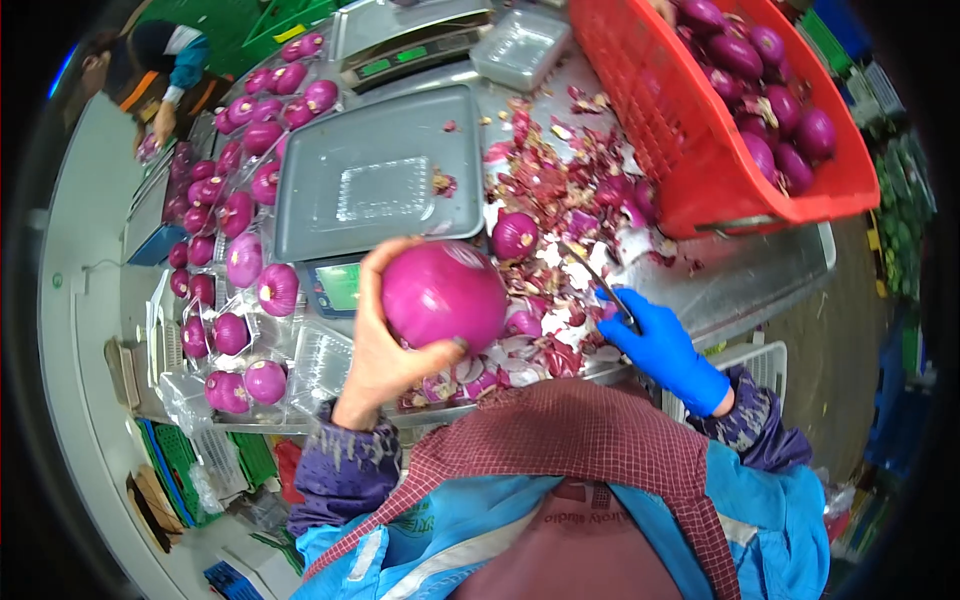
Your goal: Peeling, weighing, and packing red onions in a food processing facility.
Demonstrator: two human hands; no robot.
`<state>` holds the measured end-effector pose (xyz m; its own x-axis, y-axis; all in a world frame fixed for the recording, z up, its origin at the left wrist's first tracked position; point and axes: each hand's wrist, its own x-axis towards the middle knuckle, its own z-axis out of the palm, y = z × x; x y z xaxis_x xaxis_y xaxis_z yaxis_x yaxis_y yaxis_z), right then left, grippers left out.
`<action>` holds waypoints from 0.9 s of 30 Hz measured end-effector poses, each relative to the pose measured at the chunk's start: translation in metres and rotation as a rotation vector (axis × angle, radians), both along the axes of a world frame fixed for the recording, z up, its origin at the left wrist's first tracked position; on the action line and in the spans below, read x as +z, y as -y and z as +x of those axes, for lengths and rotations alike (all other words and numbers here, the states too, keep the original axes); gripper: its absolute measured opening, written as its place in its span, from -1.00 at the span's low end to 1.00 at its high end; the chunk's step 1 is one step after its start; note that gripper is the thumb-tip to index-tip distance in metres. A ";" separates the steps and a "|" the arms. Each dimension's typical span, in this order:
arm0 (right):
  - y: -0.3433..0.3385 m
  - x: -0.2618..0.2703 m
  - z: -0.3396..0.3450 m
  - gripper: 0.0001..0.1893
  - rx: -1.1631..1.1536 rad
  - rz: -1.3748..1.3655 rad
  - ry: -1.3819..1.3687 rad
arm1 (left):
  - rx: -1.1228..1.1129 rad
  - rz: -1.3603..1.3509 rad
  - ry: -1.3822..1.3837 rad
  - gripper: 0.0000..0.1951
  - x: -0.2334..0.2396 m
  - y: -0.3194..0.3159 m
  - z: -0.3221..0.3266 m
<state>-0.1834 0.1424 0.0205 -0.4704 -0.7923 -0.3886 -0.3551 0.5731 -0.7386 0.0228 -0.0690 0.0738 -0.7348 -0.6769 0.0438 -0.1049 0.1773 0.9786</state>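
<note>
My bare left hand (382,337) grips a large, smooth, peeled red onion (446,296), thumb along its lower side. In my blue-gloved right hand (660,345) is a small knife (600,285), its dark blade pointing up and left over the peelings. A smaller red onion (515,235) sits just right of the large one, among loose onion skins (547,180). Behind my left hand lies a digital scale with a grey tray (307,172); its green display (341,285) is partly covered by the hand. A clear plastic tray (405,187) rests on it.
A red plastic crate (757,214) of red onions (784,112) stands at the right, with part of a hand at its far rim. Clear trays of onions (238,214) line the left side. Another person (161,67) handles an onion at upper left. A second scale (412,45) is at the back.
</note>
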 end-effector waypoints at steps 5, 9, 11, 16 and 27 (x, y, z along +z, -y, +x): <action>0.007 0.004 0.016 -0.64 -0.018 -0.107 0.265 | 0.190 -0.044 -0.043 -0.14 0.016 0.089 -0.011; 0.017 0.004 0.023 -0.64 -0.025 -0.104 0.319 | 0.247 -0.271 0.058 -0.11 -0.020 0.149 -0.028; 0.021 0.005 0.026 -0.64 -0.017 -0.089 0.354 | 0.230 -0.204 0.044 -0.10 -0.031 0.158 -0.033; 0.031 -0.002 0.031 -0.64 0.013 -0.056 0.367 | 0.087 -0.315 0.142 -0.10 -0.044 0.182 -0.024; 0.129 0.020 0.009 -0.58 0.324 -0.015 0.190 | 0.037 -0.525 0.308 -0.21 -0.017 0.211 0.044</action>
<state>-0.1747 0.0133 0.0402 -0.1152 -0.8944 -0.4321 -0.3716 0.4423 -0.8163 0.0667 -0.2798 0.0568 -0.7430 -0.6478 0.1681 -0.3844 0.6187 0.6852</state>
